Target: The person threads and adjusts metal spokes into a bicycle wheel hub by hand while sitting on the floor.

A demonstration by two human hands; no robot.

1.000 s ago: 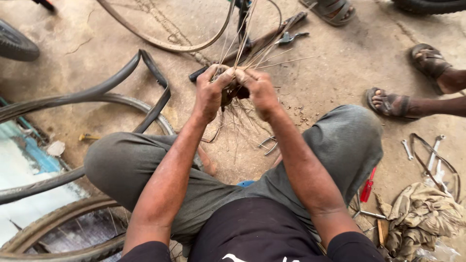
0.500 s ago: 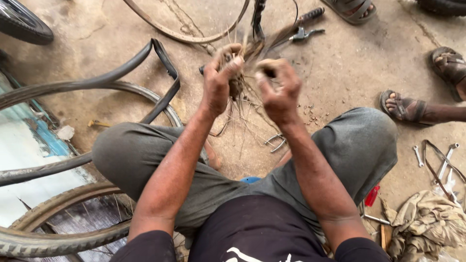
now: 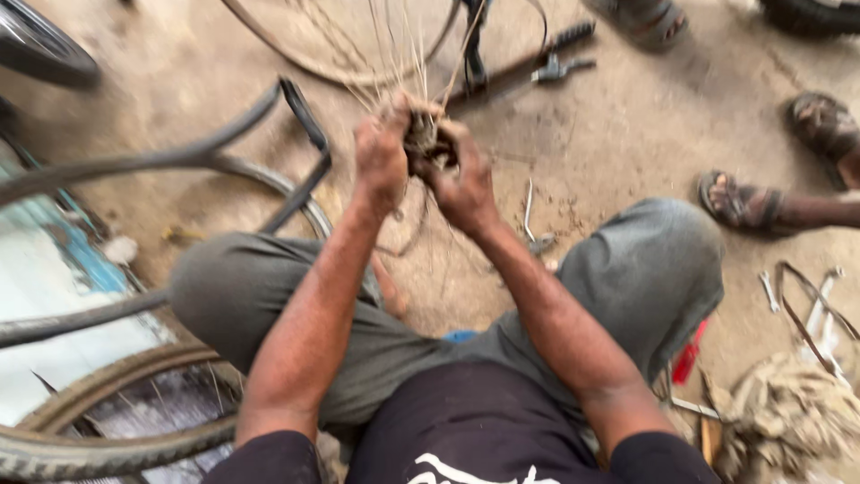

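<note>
I sit on a dirt floor with my knees spread. A greasy wheel hub (image 3: 423, 136) with several thin spokes fanning up from it is gripped between both hands. My left hand (image 3: 381, 159) clasps its left side and my right hand (image 3: 464, 179) clasps its right side, both fists closed. The spokes run up toward a bare wheel rim (image 3: 296, 56) lying at the top. The hub's centre is mostly hidden by my fingers.
Black tyres and a loose inner tube (image 3: 224, 152) lie at the left. A metal tool (image 3: 560, 67) lies near the rim. Another person's sandalled feet (image 3: 743, 202) are at the right. Wrenches (image 3: 820, 305) and a rag (image 3: 788, 417) lie at the lower right.
My two hands, which were slightly apart half a second ago, have come together around the hub. The view has shifted slightly, and the hub sits higher over the floor.
</note>
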